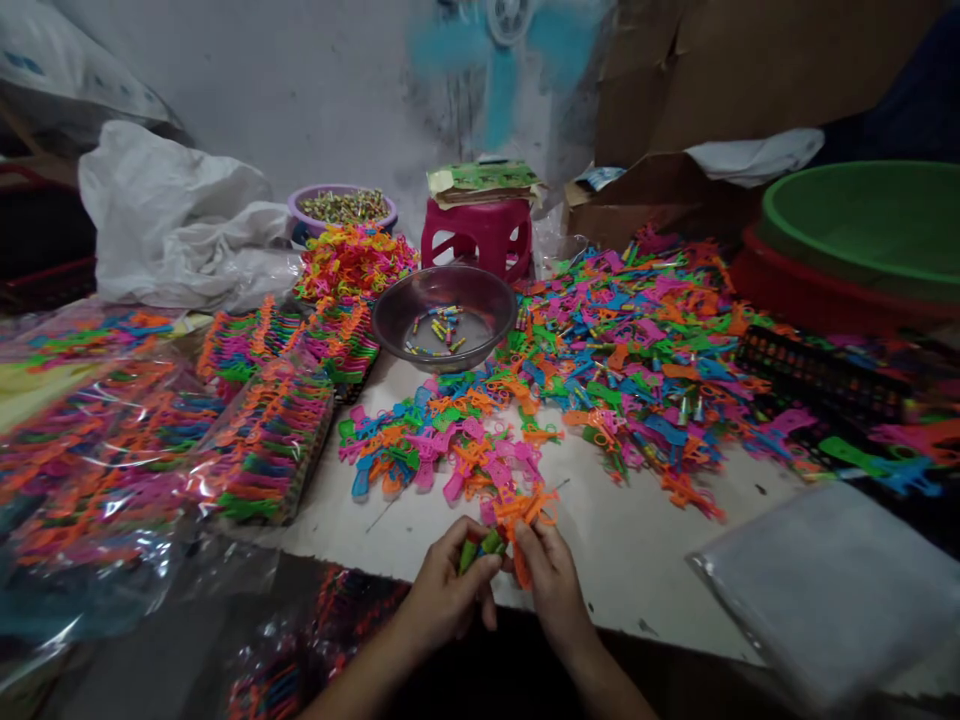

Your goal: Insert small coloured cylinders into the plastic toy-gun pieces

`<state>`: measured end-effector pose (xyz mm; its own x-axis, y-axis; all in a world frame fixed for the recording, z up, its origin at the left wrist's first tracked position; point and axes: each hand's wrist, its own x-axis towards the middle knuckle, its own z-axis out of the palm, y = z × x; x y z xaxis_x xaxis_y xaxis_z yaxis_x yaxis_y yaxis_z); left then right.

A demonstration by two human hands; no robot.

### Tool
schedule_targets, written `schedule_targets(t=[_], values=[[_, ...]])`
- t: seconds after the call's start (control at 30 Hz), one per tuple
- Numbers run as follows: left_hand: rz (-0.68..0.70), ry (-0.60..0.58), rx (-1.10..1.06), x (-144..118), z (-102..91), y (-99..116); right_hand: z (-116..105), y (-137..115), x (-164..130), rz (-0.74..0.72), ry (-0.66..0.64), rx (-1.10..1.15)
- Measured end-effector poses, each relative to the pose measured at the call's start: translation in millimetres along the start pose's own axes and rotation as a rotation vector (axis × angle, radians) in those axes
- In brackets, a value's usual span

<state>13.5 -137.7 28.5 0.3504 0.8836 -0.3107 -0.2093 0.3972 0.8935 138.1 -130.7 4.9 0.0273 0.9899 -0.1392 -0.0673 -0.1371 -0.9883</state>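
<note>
Close to the table's front edge, my left hand (450, 580) is closed around a few small green tube-shaped pieces (491, 542). Beside it, my right hand (556, 585) pinches an orange plastic toy piece (522, 568), whose exact kind I cannot make out. The hands are nearly touching, and fingers cover part of what they hold. Just beyond them lies a loose pile of pink, orange, green and blue plastic toy pieces (469, 445). A metal bowl (386, 325) behind this pile contains several small coloured tubes (442, 325).
Bagged rows of toy pieces (262, 440) cover the left side. A larger loose heap (637, 350) spreads right, near stacked green (870, 220) and red basins. A clear plastic packet (832, 590) lies front right. Behind stand a pink stool (476, 235) and a fan (502, 60).
</note>
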Motion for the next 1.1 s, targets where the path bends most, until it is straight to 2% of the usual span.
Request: schedule_targets(t=[0.07, 0.1, 0.2, 0.3, 0.37, 0.53, 0.63, 0.73, 0.8, 0.9, 0.97, 1.03, 1.1], values=[[0.004, 0.085, -0.029, 3.8, -3.1, -1.5, -14.7, -6.0, 18.2, -0.009, 0.018, -0.048], [0.014, 0.144, -0.051, 5.9, -5.3, -2.3, -26.8, -9.8, 30.9, -0.031, 0.084, -0.061], [0.028, 0.272, -0.114, 11.2, -12.1, -6.0, -69.7, -18.2, 75.5, -0.116, 0.401, -0.110], [-0.015, 0.258, -0.141, 14.5, -14.3, -13.1, -94.5, -13.8, 112.3, -0.183, 0.378, -0.520], [-0.056, 0.220, -0.139, 16.4, -11.8, -18.8, -92.9, -3.9, 126.2, -0.242, 0.329, -0.731], [-0.140, 0.118, -0.100, 17.5, -7.5, -22.9, -72.9, 17.0, 134.7, -0.328, 0.258, -0.896], [-0.105, 0.174, -0.114, 15.7, -15.6, -18.6, -77.0, 16.5, 126.6, -0.321, 0.276, -0.922], [-0.058, 0.279, -0.152, 14.5, -25.1, -14.0, -82.7, 6.7, 103.7, -0.308, 0.364, -0.860], [-0.037, 0.330, -0.149, 14.2, -26.6, -10.0, -79.5, -4.3, 79.8, -0.253, 0.295, -0.686], [0.039, 0.367, -0.057, 12.6, -20.3, -0.3, -65.4, -22.0, 42.4, -0.060, -0.068, -0.351], [0.093, 0.345, 0.054, 10.5, -13.8, 7.1, -56.0, -29.7, 25.5, 0.107, -0.282, -0.205], [0.131, 0.300, 0.148, 8.4, -8.5, 11.8, -49.8, -31.9, 18.1, 0.246, -0.382, -0.075], [0.153, 0.280, 0.154, 7.0, -5.7, 11.5, -45.0, -29.4, 17.1, 0.296, -0.364, 0.068]])
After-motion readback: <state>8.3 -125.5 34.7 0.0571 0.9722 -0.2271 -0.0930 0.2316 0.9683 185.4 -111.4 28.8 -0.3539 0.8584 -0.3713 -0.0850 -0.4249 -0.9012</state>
